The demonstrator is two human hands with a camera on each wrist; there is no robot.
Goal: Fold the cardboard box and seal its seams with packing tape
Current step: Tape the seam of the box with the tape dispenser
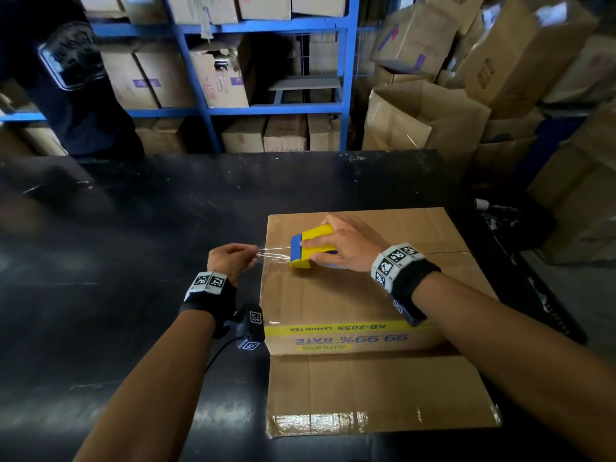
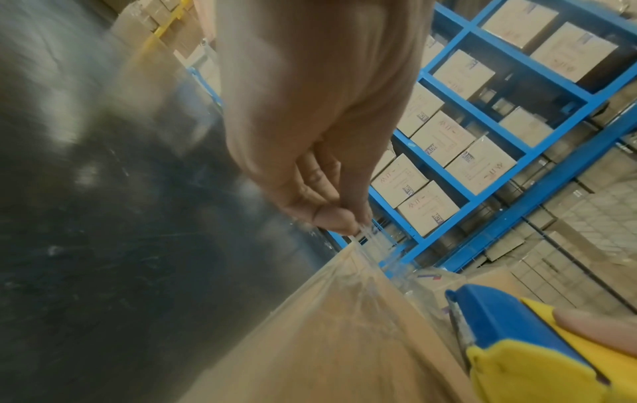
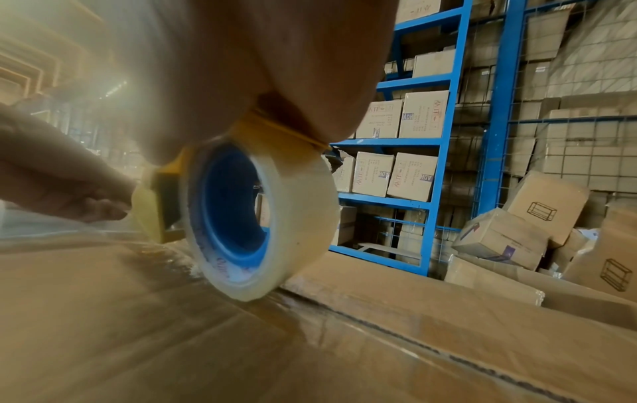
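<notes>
A brown cardboard box (image 1: pixel 350 295) stands on the black table (image 1: pixel 133 228), its top flaps folded shut with a seam (image 3: pixel 396 319) down the middle. My right hand (image 1: pixel 343 248) grips a yellow and blue tape dispenser (image 1: pixel 310 248) on the box top near its left edge; the clear tape roll (image 3: pixel 262 218) rests on the seam. My left hand (image 1: pixel 233 258) pinches the free end of the clear tape (image 1: pixel 273 255) just past the box's left edge. The tape strip (image 2: pixel 375 253) runs taut from the fingertips (image 2: pixel 331 218) to the dispenser (image 2: pixel 517 349).
One loose flap (image 1: pixel 376 395) lies flat toward me. A person in dark clothes (image 1: pixel 66 78) stands at the table's far left. Blue shelving (image 1: pixel 276 108) with cartons stands behind the table. Open and stacked boxes (image 1: pixel 466 105) crowd the right side.
</notes>
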